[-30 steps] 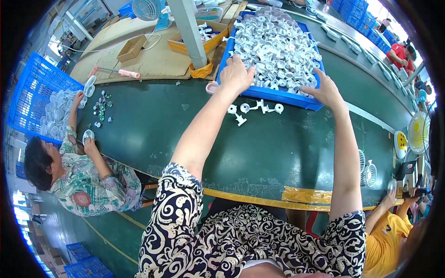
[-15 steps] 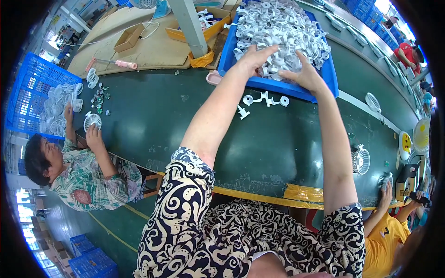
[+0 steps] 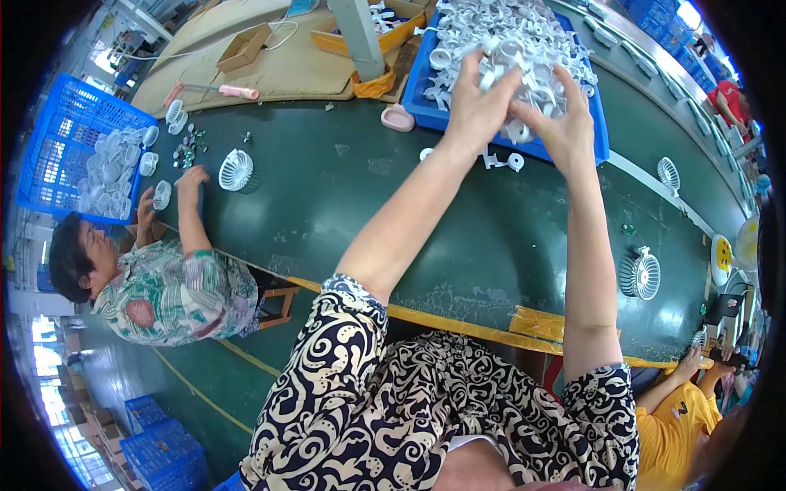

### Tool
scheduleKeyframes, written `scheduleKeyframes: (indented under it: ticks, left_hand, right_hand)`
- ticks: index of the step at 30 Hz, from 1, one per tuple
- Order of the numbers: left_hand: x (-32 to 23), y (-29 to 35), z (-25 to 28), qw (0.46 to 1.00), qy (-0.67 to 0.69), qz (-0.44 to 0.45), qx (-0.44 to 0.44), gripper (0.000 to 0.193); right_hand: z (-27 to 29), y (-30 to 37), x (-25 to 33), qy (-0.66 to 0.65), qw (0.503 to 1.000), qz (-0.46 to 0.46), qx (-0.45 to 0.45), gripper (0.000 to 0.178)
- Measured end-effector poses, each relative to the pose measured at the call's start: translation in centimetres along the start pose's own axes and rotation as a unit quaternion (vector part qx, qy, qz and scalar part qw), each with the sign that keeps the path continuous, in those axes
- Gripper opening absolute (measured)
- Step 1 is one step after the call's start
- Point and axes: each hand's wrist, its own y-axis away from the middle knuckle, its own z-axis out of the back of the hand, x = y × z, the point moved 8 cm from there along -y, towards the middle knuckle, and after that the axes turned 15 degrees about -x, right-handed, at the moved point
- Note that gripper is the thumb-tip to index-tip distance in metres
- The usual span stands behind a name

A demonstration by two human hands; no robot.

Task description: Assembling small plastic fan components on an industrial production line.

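Both my arms reach to a blue bin (image 3: 596, 135) at the far side of the table, heaped with small white plastic parts (image 3: 463, 33). My left hand (image 3: 479, 110) and my right hand (image 3: 566, 127) are cupped around a clump of white plastic parts (image 3: 524, 82) above the bin's near edge, fingers curled against it from both sides. The clump is blurred, so single pieces are hard to make out. Below my hands, a few loose white parts (image 3: 503, 162) lie on the green table (image 3: 458, 245), partly hidden by my left forearm.
A pink dish (image 3: 398, 118) sits beside the bin. At left, a co-worker (image 3: 172, 286) handles white slatted round parts near a blue crate (image 3: 49, 164). Another slatted part (image 3: 640, 274) stands at right, near a person in yellow (image 3: 679, 425). A post (image 3: 358, 37) rises behind the table.
My hands have closed in from apart over the heap and now hold a clump of parts between them. The co-worker at left has let go of a slatted part, now standing on the table.
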Motion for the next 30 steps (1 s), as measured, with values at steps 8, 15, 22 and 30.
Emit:
scheduleKeyframes:
  ticks: [8, 15, 22, 30]
  left_hand:
    - [6.5, 8.3, 5.1, 0.999, -0.046, -0.006, 0.001, 0.055]
    - [5.8, 6.4, 6.9, 0.905, -0.400, -0.079, 0.122, 0.081]
    - [1.2, 1.5, 15.4, 0.920, -0.374, -0.058, 0.100, 0.060]
    - [-5.4, -3.3, 38.2, 0.541, -0.742, -0.283, -0.275, 0.052]
  right_hand:
    - [2.3, 10.3, -1.3, 0.051, 0.999, 0.014, 0.013, 0.091]
    - [3.0, 11.4, -4.1, 0.212, 0.976, -0.026, 0.050, 0.079]
    - [4.0, 9.2, -6.5, 0.250, 0.954, -0.066, 0.148, 0.081]
    - [9.1, 9.7, -4.0, 0.224, 0.972, -0.027, 0.069, 0.054]
